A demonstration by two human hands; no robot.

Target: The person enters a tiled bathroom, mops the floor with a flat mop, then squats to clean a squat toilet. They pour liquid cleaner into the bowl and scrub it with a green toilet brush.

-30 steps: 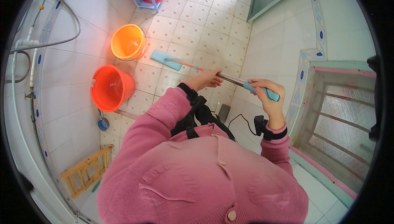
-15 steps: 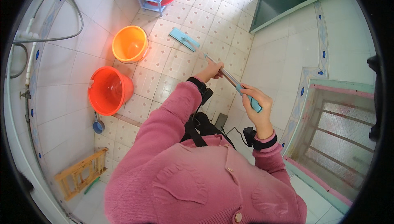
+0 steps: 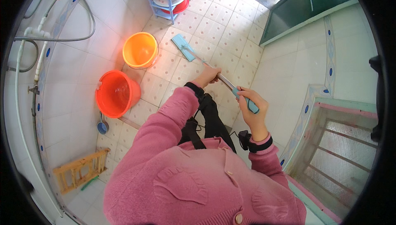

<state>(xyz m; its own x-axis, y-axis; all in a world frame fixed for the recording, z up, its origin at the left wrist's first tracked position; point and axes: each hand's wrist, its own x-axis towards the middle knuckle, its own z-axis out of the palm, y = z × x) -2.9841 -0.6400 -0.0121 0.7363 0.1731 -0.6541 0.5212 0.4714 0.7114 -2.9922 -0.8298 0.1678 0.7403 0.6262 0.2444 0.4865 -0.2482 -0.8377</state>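
Mop (image 3: 206,62) is lying with its flat pale-blue head on the tiled floor (image 3: 231,35) just beside the orange bucket (image 3: 140,49), and I am gripping its metal pole with my left hand (image 3: 207,76) and the blue grip with my right hand (image 3: 252,109), both closed around it. I am judging that a sideways sweep could be knocking that bucket or the red bucket (image 3: 115,93), since both are standing close to the head's path.

Tiled floor (image 3: 214,31); mop head (image 3: 183,47), orange bucket (image 3: 140,50), red bucket (image 3: 116,94) resting
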